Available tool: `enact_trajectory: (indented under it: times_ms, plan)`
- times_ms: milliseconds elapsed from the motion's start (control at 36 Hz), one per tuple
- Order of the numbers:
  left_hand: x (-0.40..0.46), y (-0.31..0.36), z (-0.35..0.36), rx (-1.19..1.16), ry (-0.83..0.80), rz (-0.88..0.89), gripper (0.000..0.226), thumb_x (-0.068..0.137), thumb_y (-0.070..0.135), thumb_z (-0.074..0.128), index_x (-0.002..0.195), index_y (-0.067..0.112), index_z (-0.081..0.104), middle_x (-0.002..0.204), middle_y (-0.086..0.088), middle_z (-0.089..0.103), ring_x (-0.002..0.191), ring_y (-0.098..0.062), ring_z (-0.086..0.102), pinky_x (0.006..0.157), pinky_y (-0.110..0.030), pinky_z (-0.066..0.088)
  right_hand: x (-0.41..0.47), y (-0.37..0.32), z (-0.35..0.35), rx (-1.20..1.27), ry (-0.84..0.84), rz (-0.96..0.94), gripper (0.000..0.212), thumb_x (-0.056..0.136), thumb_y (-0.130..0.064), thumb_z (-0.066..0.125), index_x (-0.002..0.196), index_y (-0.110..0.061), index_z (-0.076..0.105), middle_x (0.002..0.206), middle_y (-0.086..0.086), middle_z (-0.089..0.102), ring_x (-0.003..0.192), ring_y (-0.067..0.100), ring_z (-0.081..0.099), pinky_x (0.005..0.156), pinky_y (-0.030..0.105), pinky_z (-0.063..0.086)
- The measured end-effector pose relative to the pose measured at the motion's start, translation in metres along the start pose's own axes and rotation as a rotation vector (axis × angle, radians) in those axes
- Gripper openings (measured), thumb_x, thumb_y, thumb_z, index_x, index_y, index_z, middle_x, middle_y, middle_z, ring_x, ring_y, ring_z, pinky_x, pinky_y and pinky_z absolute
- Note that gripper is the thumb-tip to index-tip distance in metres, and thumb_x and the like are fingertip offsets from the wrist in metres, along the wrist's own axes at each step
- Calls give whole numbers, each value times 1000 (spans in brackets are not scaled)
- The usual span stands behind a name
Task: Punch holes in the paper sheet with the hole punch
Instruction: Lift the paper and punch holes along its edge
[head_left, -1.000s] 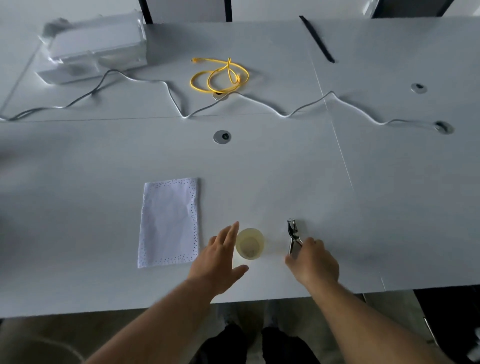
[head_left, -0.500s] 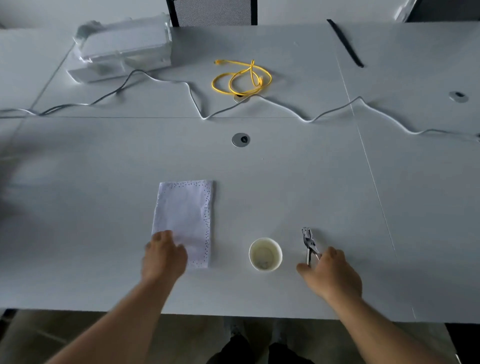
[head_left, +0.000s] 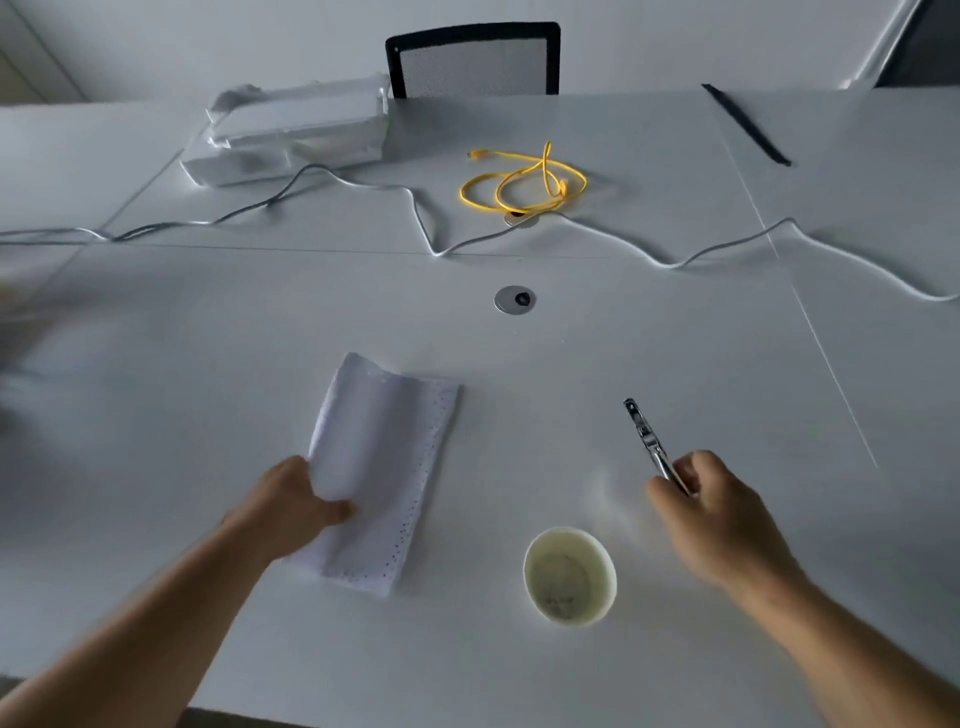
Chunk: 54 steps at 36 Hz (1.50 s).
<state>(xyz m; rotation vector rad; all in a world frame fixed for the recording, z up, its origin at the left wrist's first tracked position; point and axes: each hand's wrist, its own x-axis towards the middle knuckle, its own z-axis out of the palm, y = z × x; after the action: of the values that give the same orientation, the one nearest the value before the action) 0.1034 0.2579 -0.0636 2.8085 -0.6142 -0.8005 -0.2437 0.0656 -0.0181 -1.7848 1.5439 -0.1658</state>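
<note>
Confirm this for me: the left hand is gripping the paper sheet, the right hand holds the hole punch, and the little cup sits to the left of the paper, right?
Not quite. The head view shows the cup to the right of the paper sheet, near the table's front edge, below the right hand. The rest holds: the left hand grips the paper, the right hand holds the hole punch.

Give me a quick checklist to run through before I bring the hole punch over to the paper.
1. Paper sheet gripped: ok, left hand pinches its near left edge, far end lifting.
2. Hole punch in hand: ok, right hand closed on its handles.
3. Punch mouth open: cannot tell, too small.
4. Unpunched edge available: cannot tell; holes line the right and near edges, the left edge is partly hidden.
5. Path clear: ok, only bare table between; the cup sits nearer.
</note>
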Motion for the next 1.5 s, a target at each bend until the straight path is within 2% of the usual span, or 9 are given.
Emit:
enact_trajectory:
  times_ms: [111,250,444,667,778,917,1056,1250,1500]
  plan:
    - [-14,11,7,-303,162,214,45,79,17,87,64,13,44,63,-3,45,56,-20,39,51,-33,27,9,-8,-6,60,-27,-150,20,81,-40,62,87,-21,60,68,1,68,72,34,65,67,44,54]
    - [-35,36,-6,-758,266,476,37,68,30,83,89,3,68,74,-22,68,64,-22,58,56,-32,46,20,-40,-16,289,-1,-401,19,83,-28,64,92,-12,66,74,6,65,69,29,65,86,62,60]
    - [-109,63,-16,-1004,325,879,19,85,18,82,98,9,72,76,-4,68,62,-15,57,52,-26,49,-30,-91,-46,547,92,-684,14,90,-13,71,85,-19,60,95,14,67,77,21,61,82,41,62]
    - [-213,23,6,-1061,176,958,44,73,38,87,108,14,74,106,-18,80,80,-25,73,62,-39,60,-149,-44,-18,834,-3,-548,17,89,-2,68,80,-15,68,73,4,72,67,19,68,66,34,58]
    - [-241,9,13,-1069,153,973,48,71,40,90,110,17,75,108,-13,81,99,-37,77,79,-57,62,-185,-22,-12,869,-29,-531,23,89,5,62,105,-6,76,96,13,82,81,27,77,69,37,63]
    - [-269,2,23,-1453,-64,1008,35,78,19,80,106,1,70,97,-14,79,82,-27,73,66,-33,61,-211,-5,-9,1012,164,-553,25,85,6,60,98,-9,75,100,16,82,92,33,79,76,42,64]
    - [-306,19,68,-1746,-388,969,35,91,14,63,123,4,70,125,-16,77,113,-28,75,94,-41,60,-222,2,-3,1212,257,-570,25,86,3,59,87,-20,71,85,1,79,78,19,72,71,35,59]
    - [-305,37,90,-1621,-155,850,23,101,20,63,119,10,73,120,-12,80,117,-32,72,109,-48,48,-226,24,1,932,279,-580,14,87,-4,67,88,-18,65,82,6,71,65,14,67,60,33,55]
    - [-288,30,80,-1611,-58,796,16,94,21,71,101,9,78,96,-2,81,85,-16,72,79,-36,48,-225,72,-29,282,91,-542,16,89,-23,66,79,-11,70,77,9,77,60,16,68,64,38,45]
